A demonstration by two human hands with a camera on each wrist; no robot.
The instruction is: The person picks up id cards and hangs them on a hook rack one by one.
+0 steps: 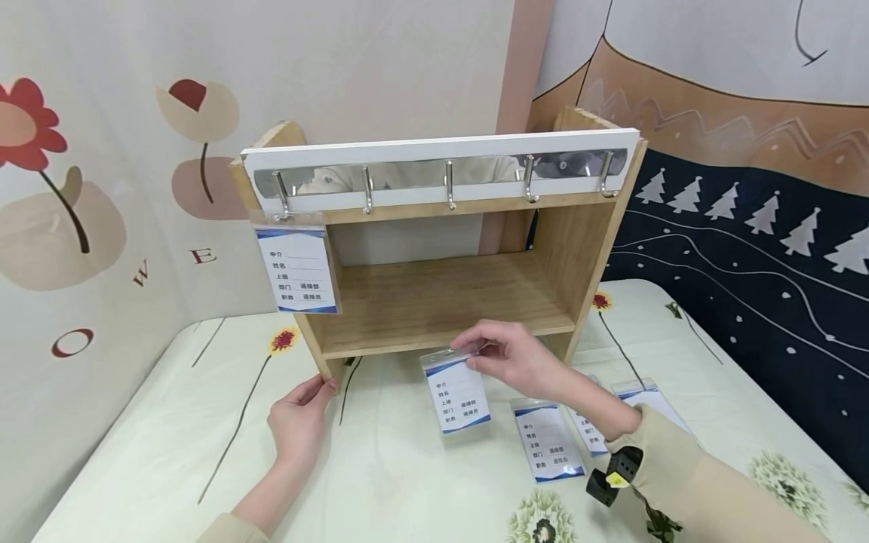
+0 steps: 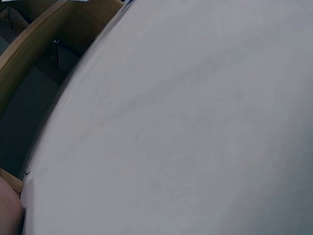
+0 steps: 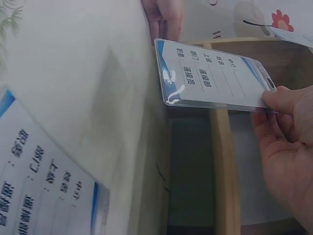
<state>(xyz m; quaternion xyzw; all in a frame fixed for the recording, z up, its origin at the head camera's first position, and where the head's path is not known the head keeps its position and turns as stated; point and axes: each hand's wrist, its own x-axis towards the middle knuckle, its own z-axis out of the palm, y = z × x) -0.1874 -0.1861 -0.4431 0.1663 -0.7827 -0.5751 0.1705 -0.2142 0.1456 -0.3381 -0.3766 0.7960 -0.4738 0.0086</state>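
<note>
My right hand [image 1: 519,358] pinches the top edge of a badge holder [image 1: 458,394] between thumb and fingers. The clear plastic sleeve holds a white card with blue bands and hangs tilted in front of the wooden rack [image 1: 441,290]. In the right wrist view the thumb lies beside the slot of this badge holder [image 3: 210,81]. My left hand [image 1: 299,422] grips the foot of the rack's left side panel. A similar badge holder [image 1: 299,271] hangs from the leftmost hook [image 1: 281,194] on the rack's white front rail.
The other hooks [image 1: 449,185] along the rail are bare. More badge holders [image 1: 548,441] lie on the flowered tablecloth [image 1: 380,483] at the right, some partly behind my right forearm. Patterned cloth [image 1: 407,68] hangs behind and beside the rack.
</note>
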